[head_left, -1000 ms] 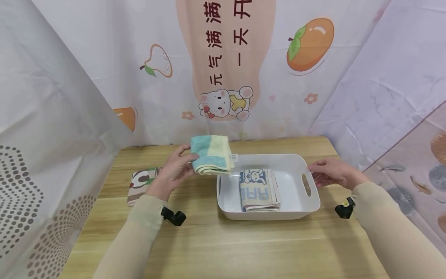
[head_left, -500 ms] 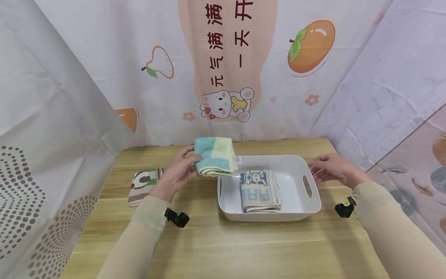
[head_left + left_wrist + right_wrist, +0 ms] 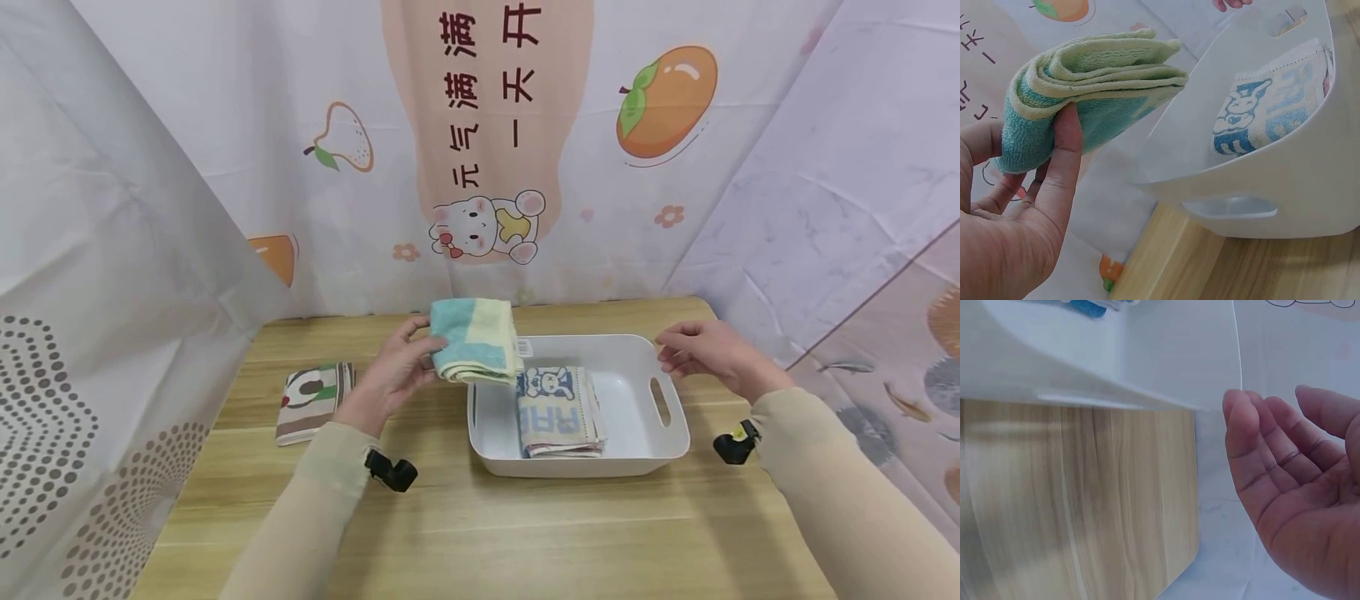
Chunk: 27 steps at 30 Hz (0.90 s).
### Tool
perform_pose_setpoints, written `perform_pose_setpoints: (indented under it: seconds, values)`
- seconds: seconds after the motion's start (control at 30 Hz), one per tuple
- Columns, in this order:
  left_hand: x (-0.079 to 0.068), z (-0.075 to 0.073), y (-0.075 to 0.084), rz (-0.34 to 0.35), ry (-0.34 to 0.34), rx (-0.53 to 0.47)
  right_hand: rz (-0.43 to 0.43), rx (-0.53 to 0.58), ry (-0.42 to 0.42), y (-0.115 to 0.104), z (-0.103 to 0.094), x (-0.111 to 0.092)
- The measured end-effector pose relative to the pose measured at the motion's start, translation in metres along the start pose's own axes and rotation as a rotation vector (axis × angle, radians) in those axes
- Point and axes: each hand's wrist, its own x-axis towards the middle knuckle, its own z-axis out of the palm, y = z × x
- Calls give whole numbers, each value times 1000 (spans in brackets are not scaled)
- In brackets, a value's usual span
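Angled towards one o'clock, the left hand pinches the folded teal-and-cream towel, raised at the ten o'clock corner of the white basket. The right hand hangs near the basket's two o'clock corner, fingers loosely bent, thumb apart.

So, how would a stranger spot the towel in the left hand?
On the wooden table sits a white tub. At its left end, the left hand holds a folded towel. Only this one is turquoise and pale yellow; the towel inside is blue and cream, the towel farther left brown and white.
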Motion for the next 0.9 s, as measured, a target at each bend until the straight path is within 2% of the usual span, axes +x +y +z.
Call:
perform_pose_setpoints:
  seconds: [0.33, 0.9]
  values:
    - [4, 10, -5, -11, -19, -18, -13, 65, -63, -5, 13, 4]
    - [9, 25, -11, -28, -23, -18, 4, 58, -129, -10, 32, 10]
